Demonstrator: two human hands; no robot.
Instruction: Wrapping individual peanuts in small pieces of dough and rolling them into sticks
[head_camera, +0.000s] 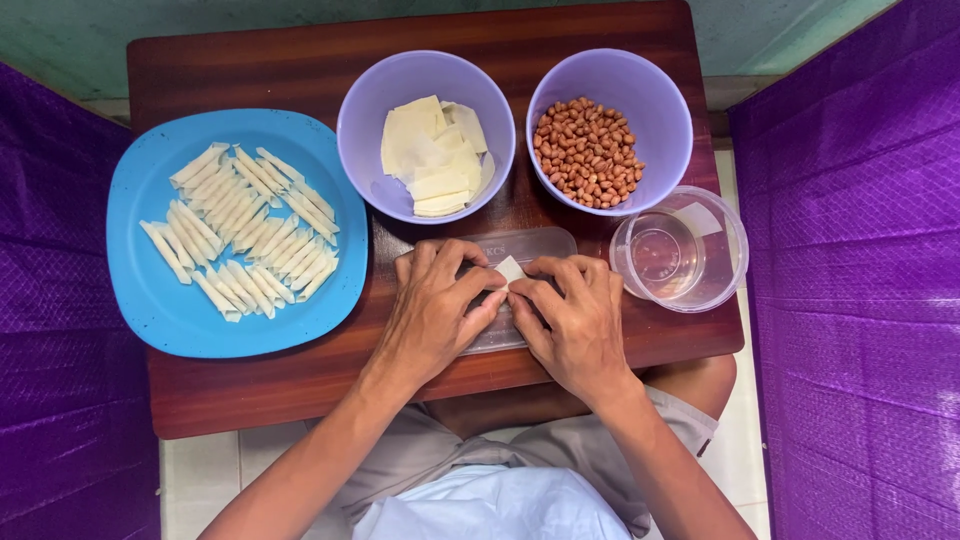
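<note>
Both hands (505, 310) pinch a small, pale, folded wrapper (511, 268) between fingertips.

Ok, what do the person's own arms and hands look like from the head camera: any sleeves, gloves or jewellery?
Both the left hand and the right hand are bare: no gloves, and no rings or watch show. The forearms are uncovered up to the frame edge, so no sleeves appear. Below them the person wears a pale blue cloth top and grey-beige shorts.
</note>
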